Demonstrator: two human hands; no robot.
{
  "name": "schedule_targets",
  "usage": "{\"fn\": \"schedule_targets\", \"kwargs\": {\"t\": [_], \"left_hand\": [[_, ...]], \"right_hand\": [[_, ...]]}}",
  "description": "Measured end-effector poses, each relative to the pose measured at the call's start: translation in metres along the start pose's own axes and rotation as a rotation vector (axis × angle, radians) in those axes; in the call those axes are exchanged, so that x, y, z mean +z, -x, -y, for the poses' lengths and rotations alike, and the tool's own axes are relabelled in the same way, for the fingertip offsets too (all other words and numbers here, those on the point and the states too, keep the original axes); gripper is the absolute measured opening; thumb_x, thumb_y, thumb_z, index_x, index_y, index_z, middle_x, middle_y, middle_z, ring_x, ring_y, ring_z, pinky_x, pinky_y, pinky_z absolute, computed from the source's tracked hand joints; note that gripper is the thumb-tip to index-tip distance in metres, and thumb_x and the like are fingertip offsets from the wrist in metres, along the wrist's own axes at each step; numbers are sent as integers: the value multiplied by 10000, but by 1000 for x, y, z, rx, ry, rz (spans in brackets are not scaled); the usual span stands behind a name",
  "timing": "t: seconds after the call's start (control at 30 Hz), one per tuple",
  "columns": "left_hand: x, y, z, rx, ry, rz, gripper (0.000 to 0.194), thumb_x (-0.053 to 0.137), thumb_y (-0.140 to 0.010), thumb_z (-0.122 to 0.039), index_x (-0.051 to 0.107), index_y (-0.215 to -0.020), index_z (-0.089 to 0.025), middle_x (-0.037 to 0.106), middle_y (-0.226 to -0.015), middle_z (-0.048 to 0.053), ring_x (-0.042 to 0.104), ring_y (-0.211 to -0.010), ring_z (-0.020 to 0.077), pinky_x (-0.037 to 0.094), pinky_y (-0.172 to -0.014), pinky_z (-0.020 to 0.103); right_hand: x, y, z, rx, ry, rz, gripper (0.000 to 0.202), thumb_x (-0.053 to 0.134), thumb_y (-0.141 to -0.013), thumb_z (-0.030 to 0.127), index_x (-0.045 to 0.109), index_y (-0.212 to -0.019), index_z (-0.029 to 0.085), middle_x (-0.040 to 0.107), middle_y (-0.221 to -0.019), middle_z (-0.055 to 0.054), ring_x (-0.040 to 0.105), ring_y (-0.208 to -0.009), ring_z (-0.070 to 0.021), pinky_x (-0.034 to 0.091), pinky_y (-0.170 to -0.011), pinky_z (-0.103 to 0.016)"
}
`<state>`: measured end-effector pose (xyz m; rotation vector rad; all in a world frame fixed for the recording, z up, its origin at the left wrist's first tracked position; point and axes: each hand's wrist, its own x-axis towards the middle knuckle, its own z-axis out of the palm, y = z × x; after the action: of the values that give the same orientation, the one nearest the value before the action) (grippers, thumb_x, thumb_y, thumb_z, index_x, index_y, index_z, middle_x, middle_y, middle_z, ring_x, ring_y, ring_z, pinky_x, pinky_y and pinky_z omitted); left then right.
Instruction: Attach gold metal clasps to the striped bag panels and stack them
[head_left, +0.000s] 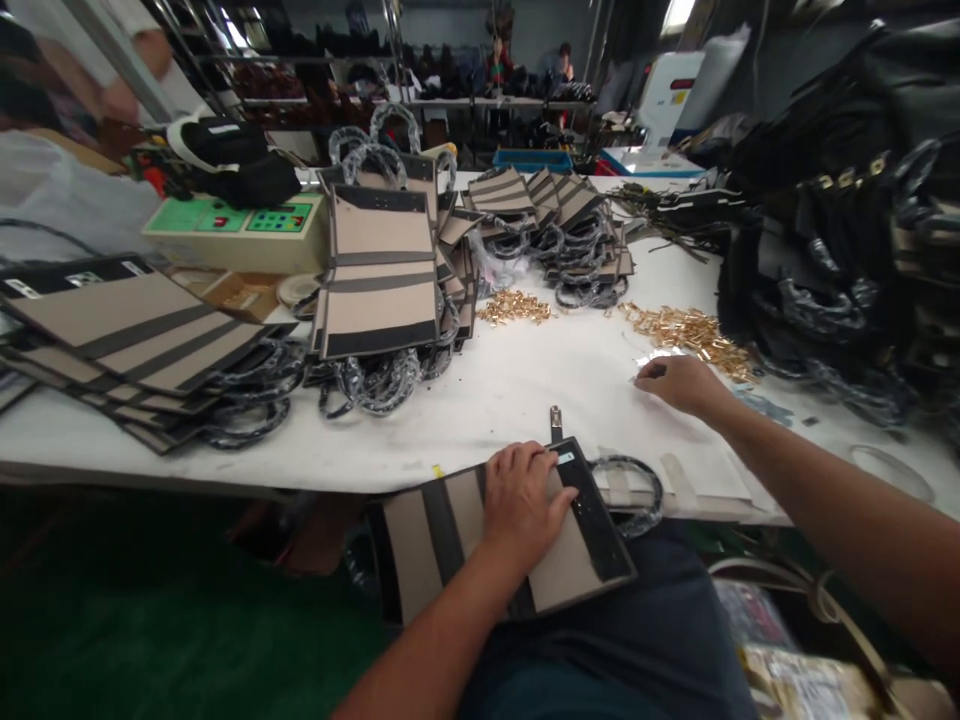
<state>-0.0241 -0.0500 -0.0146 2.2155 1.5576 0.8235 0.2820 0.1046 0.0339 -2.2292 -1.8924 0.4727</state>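
A beige-and-black striped handbag (465, 510) lies tilted across my lap against the table edge. My left hand (521, 505) holds it from above, fingertips at its upper edge and thumb spread on the dark band. A strap with a metal clasp (556, 418) sticks out beyond that edge, and a plastic-wrapped handle (646, 495) loops out at the right. Over the table, my right hand (679, 382) is closed in a pinch; whatever is between its fingertips cannot be made out. Just beyond it lies a pile of small gold-coloured metal pieces (686, 330).
Striped bags are stacked at the left (150, 340), centre (382, 270) and back (555, 210) of the white table (450, 430). A second gold pile (514, 308) lies mid-table. Black bags (817, 270) crowd the right. A green-topped machine (240, 225) stands back left. People are in the background.
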Motion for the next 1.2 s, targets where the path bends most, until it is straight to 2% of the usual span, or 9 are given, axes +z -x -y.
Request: {"fn": "schedule_targets", "kwargs": {"t": [0.17,0.27,0.33,0.47,0.63,0.93,1.03,1.1,1.2], "left_hand": [[-1,1,0,23,-5,18,442,806,-898,-389,630,-1279,-252,649,-1296,56,544,-1236,286,408,-1080,494],[-2,1,0,27,-14,23,434,793,-906,-392,629,-1281,-248,645,-1300,62,540,-1241,292,410,-1080,496],[-2,2,0,34,-17,26,405,767,-924,-375,627,-1281,-245,647,-1296,68,542,-1241,290,412,-1079,491],[-3,2,-1,45,-19,23,353,728,-948,-329,627,-1276,-245,652,-1285,68,545,-1240,280,413,-1082,480],[-4,3,-2,45,-27,16,361,736,-940,-324,628,-1273,-236,653,-1267,62,546,-1230,278,418,-1082,480],[-4,2,-2,37,-21,28,355,730,-944,-328,627,-1271,-237,653,-1276,67,552,-1237,286,417,-1086,484],[-3,2,-2,31,-12,19,355,734,-945,-328,632,-1272,-236,656,-1281,68,551,-1241,285,413,-1088,483],[-2,2,-1,30,-4,17,365,735,-947,-335,634,-1282,-232,657,-1286,68,550,-1243,285,412,-1089,487],[-2,2,-1,27,8,15,384,750,-936,-345,641,-1289,-238,662,-1287,66,554,-1241,291,414,-1083,494]], "right_hand": [[1,98,40,-111,-415,280,387,730,-830,443,785,-1132,209,744,-756,-21,610,-563,-173,446,-541,-292],[23,149,59,-162,-473,402,335,683,-858,444,809,-1083,230,770,-812,-20,673,-683,-210,494,-620,-311],[39,166,63,-207,-465,393,278,666,-860,416,818,-1023,250,797,-924,-24,714,-834,-243,530,-745,-342],[57,169,62,-257,-402,330,242,650,-863,383,810,-996,261,806,-1002,-36,725,-936,-271,532,-842,-385],[60,166,63,-305,-318,292,209,628,-886,314,792,-1000,255,804,-1009,-42,727,-954,-268,522,-868,-382],[69,177,58,-421,-60,169,231,600,-973,355,772,-1121,314,754,-1096,-39,708,-965,-270,510,-805,-379],[65,177,56,-393,-206,157,268,654,-934,369,769,-1161,285,756,-1034,-47,705,-908,-255,528,-803,-366],[52,175,59,-317,-366,142,287,698,-906,400,776,-1139,252,749,-893,-34,690,-789,-229,535,-740,-340],[21,169,72,-180,-590,25,263,738,-905,485,776,-905,225,660,-653,-6,601,-585,-181,468,-547,-291]]}}
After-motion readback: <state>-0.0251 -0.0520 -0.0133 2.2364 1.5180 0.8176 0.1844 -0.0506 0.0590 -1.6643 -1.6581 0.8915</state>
